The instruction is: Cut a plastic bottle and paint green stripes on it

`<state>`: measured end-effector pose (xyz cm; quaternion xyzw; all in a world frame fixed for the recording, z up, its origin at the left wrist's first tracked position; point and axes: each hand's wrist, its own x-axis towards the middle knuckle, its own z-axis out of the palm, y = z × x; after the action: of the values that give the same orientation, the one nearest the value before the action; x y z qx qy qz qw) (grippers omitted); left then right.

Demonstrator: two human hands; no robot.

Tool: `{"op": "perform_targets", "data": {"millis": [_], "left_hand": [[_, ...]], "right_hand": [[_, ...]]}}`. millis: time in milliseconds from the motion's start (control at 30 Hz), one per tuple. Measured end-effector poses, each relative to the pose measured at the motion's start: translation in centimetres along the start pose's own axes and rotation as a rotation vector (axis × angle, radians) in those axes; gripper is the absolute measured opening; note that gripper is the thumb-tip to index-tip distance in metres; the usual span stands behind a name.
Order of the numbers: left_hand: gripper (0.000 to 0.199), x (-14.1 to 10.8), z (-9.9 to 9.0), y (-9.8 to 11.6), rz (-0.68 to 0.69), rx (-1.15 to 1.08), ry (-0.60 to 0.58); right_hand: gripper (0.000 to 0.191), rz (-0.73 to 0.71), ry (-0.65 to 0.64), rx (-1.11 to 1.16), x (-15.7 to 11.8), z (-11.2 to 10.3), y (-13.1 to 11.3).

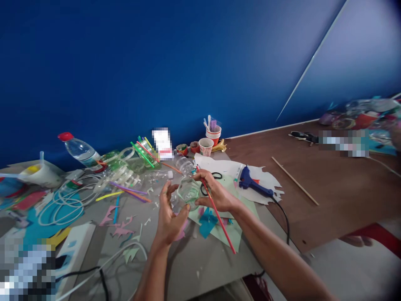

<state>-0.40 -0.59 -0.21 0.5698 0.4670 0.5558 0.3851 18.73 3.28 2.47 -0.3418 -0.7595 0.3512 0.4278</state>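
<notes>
While both hands are curved around it from opposite sides, a clear plastic piece (189, 193), cup-like and rounded, is held above the near part of the grey tabletop (125, 267). The left hand (171, 211) grasps its left side, thumb at the lower edge and fingers bent behind; the right hand (217, 194) steadies the other side with its fingertips and also carries a slim red stick (219, 217), which slants across the palm side and points down toward the table's front edge. Just behind the right hand show the black loops of a pair of scissors (216, 175), and below it lie blue paper scraps (208, 225) on a pale green sheet (233, 238). To the right, a blue glue gun (252, 182) rests on ragged white paper (266, 173), its dark cord trailing off the table's edge. Left of the hands are pink cutouts (123, 229), a purple straw (128, 188) and a coiled white cable (67, 209). Farther back, a red-capped bottle (83, 154) leans at the left, and a patterned paper cup (206, 147) stands near the blue wall (156, 62). On the brown board (313, 175) at right lies a thin wooden stick (294, 180).
</notes>
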Motion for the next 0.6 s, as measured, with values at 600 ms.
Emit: {"op": "perform_targets", "data": {"millis": [600], "left_hand": [[0.072, 1.0, -0.5, -0.8, -0.050, -0.055, 0.399]], "right_hand": [[0.041, -0.003, 0.224, 0.267, -0.2, -0.7, 1.3]]}}
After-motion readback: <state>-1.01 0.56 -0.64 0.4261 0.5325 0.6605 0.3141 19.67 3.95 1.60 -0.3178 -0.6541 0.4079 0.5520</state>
